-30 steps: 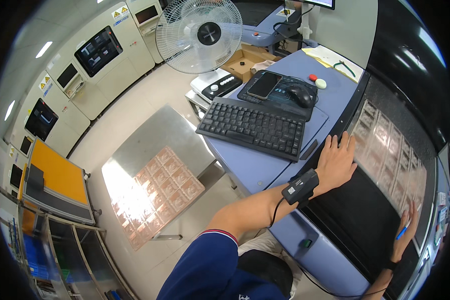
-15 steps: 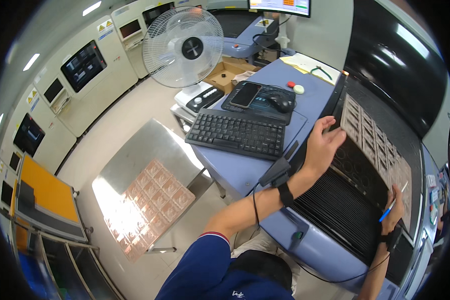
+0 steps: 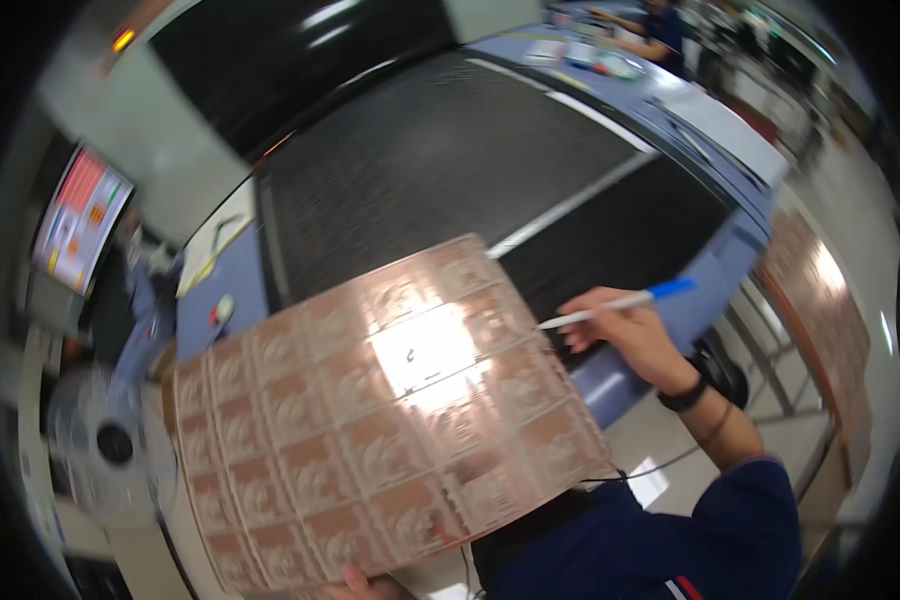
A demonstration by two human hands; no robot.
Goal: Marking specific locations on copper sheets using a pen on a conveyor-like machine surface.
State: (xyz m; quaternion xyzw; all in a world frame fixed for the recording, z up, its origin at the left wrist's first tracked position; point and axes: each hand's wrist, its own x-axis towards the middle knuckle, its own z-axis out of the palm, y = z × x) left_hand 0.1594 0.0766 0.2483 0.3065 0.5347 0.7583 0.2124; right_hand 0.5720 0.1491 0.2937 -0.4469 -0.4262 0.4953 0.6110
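Observation:
A large copper-coloured panel (image 3: 300, 405) with a grid of repeated square patterns is tilted up in front of me, glare whitening its upper middle. My left hand (image 3: 365, 586) grips its near lower edge; only the thumb and part of the hand show, and the other fingers are hidden behind the panel. Beyond the panel's right edge, my right hand (image 3: 635, 335) holds a white marker pen (image 3: 610, 306) with a blue end. The pen's tip points left, close to that edge; I cannot tell whether it touches.
Past the panel lies a machine's black bed (image 3: 400, 150) under a raised dark cover (image 3: 310, 60). A monitor (image 3: 82, 218) and a fan (image 3: 110, 440) stand left. More copper panels (image 3: 820, 300) are at the right. A co-worker (image 3: 655, 35) is at the far right of the blue bench.
My view has swung right. The panel, earlier tilted over the machine with both hands at it, is now raised before me; my right hand has moved off its edge, still with the pen.

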